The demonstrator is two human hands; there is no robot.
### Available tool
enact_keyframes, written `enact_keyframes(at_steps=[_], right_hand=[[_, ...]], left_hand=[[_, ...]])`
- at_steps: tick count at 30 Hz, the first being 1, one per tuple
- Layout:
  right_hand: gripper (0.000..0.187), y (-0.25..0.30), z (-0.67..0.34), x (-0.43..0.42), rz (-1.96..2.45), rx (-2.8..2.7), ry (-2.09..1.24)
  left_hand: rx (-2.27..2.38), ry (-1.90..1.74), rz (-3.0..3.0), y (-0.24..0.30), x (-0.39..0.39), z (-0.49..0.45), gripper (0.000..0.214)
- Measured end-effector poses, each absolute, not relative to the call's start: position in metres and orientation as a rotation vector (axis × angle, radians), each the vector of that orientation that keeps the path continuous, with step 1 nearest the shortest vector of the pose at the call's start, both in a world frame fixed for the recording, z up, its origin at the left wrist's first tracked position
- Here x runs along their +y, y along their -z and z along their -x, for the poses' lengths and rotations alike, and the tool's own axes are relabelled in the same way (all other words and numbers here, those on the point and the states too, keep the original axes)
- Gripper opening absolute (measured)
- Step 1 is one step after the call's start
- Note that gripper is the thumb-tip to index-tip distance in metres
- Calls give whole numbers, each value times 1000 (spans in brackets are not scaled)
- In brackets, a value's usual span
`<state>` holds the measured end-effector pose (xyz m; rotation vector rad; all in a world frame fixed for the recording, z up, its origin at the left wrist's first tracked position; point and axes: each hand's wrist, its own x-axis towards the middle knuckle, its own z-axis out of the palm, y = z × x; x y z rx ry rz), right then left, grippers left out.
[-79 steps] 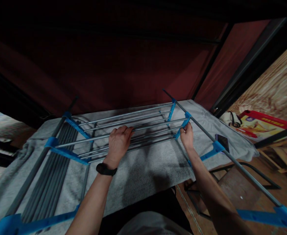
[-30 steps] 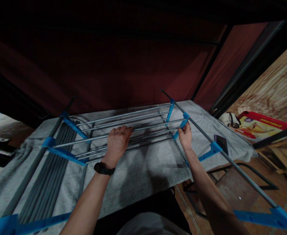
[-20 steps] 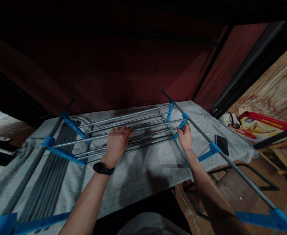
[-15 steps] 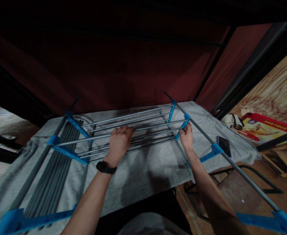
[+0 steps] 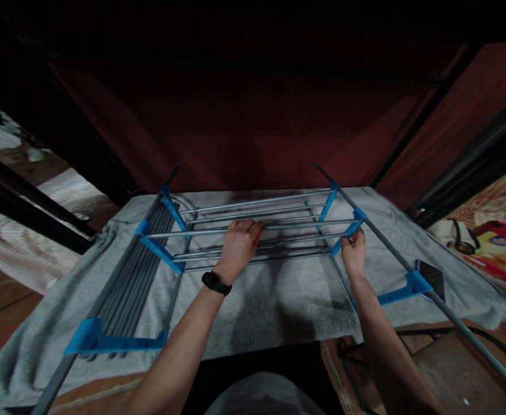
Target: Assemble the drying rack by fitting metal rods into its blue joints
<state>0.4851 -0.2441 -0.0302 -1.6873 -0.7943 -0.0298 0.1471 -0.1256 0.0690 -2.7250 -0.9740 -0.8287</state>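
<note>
A rack of grey metal rods and blue plastic brackets point(image 5: 160, 252) stands over a grey towel point(image 5: 279, 300) spread on a table. My left hand point(image 5: 240, 242), with a black wristband, rests on the middle rods, fingers curled over one rod point(image 5: 296, 226). My right hand point(image 5: 353, 252) grips the blue bracket point(image 5: 348, 230) at the right end of those rods. A long grey side pole point(image 5: 452, 316) runs from there toward the lower right.
A bundle of loose grey rods point(image 5: 125, 288) lies on the towel at the left. A dark phone point(image 5: 431, 275) lies on the towel at the right. A red and yellow box point(image 5: 501, 253) and a bag sit on the floor far right. Dark red wall behind.
My view has swung to the left, so the rack and both hands now sit further right in the picture. The hands keep the same hold on the rod and the bracket.
</note>
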Motion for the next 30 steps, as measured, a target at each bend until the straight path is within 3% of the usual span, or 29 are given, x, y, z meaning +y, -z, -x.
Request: enact_keyframes(at_steps=[8,16,20,25,30], right_hand=[[51,29,-485,-249,1685,-760,-16],[66,36,-483,-251,1681,-739,-70],[70,50,-471,-260,1721,-667,-22],[52,70,-420,-278,1751,-781,93],[37,67,-362,-269,1687,-1177,50]], left_hand=[[-962,862,2762,-71,-127,-145,33],[-1046,1273,2602,-52,-163,-123,30],[-1395,1416,2401,-1,-180,-86,18],[-2108,1721,1699,55,-166,-27,11],[-2404,1729,1457,67,-129,7,44]])
